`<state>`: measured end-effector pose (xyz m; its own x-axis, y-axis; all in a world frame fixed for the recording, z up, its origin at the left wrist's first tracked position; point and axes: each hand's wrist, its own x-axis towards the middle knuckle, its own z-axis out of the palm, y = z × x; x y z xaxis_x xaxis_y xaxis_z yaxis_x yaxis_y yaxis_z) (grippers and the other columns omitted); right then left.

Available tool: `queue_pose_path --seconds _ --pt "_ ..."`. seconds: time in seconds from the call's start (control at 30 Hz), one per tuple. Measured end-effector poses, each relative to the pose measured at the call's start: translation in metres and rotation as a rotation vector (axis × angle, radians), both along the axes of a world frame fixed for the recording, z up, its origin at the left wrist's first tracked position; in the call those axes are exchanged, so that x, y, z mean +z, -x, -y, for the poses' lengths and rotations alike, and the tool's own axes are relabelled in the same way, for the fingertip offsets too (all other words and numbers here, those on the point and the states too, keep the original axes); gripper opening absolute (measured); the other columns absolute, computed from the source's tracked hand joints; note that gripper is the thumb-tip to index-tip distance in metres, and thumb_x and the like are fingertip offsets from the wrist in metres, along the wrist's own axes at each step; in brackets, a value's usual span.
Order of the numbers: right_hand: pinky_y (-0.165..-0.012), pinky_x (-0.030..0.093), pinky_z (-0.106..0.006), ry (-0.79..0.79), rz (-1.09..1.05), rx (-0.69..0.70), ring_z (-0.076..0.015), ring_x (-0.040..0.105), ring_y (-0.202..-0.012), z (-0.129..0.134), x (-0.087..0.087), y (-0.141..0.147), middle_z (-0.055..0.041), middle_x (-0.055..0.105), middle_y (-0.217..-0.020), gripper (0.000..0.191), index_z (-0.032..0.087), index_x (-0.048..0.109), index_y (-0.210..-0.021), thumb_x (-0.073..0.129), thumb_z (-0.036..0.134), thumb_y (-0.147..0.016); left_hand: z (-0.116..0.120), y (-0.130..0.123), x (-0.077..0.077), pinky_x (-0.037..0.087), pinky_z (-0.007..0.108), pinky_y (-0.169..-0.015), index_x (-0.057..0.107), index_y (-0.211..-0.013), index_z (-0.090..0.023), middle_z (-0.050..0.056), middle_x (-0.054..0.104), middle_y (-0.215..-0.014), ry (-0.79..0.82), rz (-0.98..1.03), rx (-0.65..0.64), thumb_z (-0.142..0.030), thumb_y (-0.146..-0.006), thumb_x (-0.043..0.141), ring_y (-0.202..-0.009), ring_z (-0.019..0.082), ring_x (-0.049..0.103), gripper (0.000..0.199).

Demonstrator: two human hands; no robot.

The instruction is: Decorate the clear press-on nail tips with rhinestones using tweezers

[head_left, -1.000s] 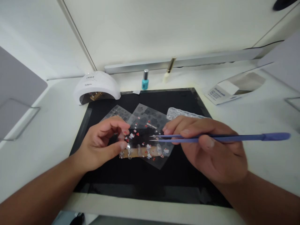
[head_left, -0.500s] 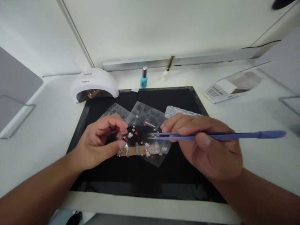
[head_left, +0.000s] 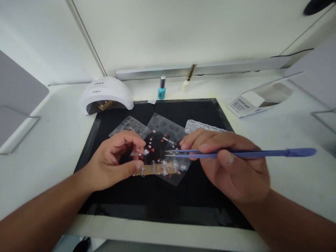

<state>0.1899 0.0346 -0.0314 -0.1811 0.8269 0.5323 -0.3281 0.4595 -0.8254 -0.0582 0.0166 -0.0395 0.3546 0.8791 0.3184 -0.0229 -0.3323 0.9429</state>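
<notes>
**Right hand (head_left: 231, 164) clamped on blue tweezers (head_left: 262, 153), tips at sticker sheet (head_left: 158, 145)**

Tweezers pinched between right thumb and fingers; tips slightly apart, pointing toward left hand (head_left: 112, 159). Clear sticker sheet sits between both hands. Left hand at its near-side edge, gap between thumb and index fingertip; can't tell if it grips the sheet. Tan strip (head_left: 148, 169) with clear pieces runs right from left thumb, partly seen through sheet. Second sheet (head_left: 130, 124) just beyond left hand; silvery pack (head_left: 201, 126) just beyond right fingers. Black mat (head_left: 157, 201) under both hands.
</notes>
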Motion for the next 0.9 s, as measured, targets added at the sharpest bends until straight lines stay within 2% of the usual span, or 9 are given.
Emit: queue_pose_path --seconds 0.3,0.47,0.9 --pt "-0.07 0.055 -0.043 -0.017 0.032 -0.01 -0.0247 0.067 -0.074 -0.0008 0.0017 0.0007 -0.0039 0.069 -0.067 0.015 0.028 0.08 -0.09 0.067 0.036 -0.088 0.0012 -0.0011 -0.0008 0.053 0.019 -0.068 0.068 -0.106 -0.02 0.003 0.067 -0.089 0.019 -0.047 0.028 -0.011 -0.08 0.076 -0.075 0.012 0.061 0.029" --pt "-0.073 0.054 -0.045 0.008 0.026 0.009 -0.0256 0.068 -0.077 -0.0005 0.0014 0.0004 -0.0048 0.07 -0.071 0.014 0.027 0.081 -0.091 0.068 0.033 -0.088 0.0022 -0.0027 -0.0012 0.052 0.017 -0.068 0.068 -0.108 -0.023 0.001 0.067 -0.087 0.055 -0.04 0.02 -0.01 -0.081 0.075 -0.074 0.01 0.061 0.031" --pt "-0.077 0.055 -0.046 -0.075 0.078 0.065 -0.0257 0.069 -0.082 0.0008 -0.0031 0.0023 -0.0052 0.073 -0.076 0.017 0.027 0.079 -0.098 0.063 0.031 -0.092 0.0053 -0.0063 0.0009 0.053 0.019 -0.061 0.071 -0.104 -0.021 0.0 0.064 -0.078 -0.044 -0.092 0.12 -0.011 -0.082 0.071 -0.066 0.01 0.059 0.024"
